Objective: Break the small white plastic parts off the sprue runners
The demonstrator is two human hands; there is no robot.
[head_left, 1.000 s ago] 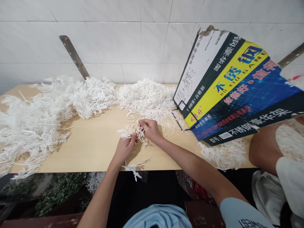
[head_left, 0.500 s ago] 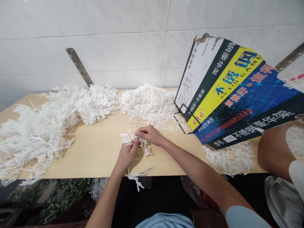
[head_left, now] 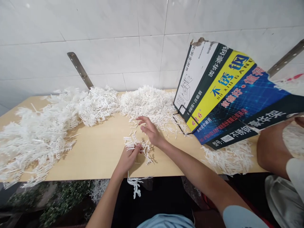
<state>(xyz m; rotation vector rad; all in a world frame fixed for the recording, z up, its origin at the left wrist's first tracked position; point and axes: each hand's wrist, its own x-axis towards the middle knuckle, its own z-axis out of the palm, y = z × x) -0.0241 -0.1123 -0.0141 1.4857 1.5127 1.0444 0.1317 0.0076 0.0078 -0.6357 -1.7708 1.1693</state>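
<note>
Near the table's front edge, my left hand pinches a bunch of white branching plastic sprigs. My right hand is raised just to the right and above it, fingers apart, with nothing in it. Beyond the fingers lies a pile of small white sprigs against the wall side. Another white branched piece hangs over the front edge below my left wrist.
Large white branching clusters cover the left of the wooden table. A printed cardboard sheet stands at the right, with more sprigs under it and another person's arm beyond. Metal brackets are on the wall.
My right hand has let go of the bunch and moved slightly up and right, its fingers spreading. My left hand still holds the bunch, slightly lower.
</note>
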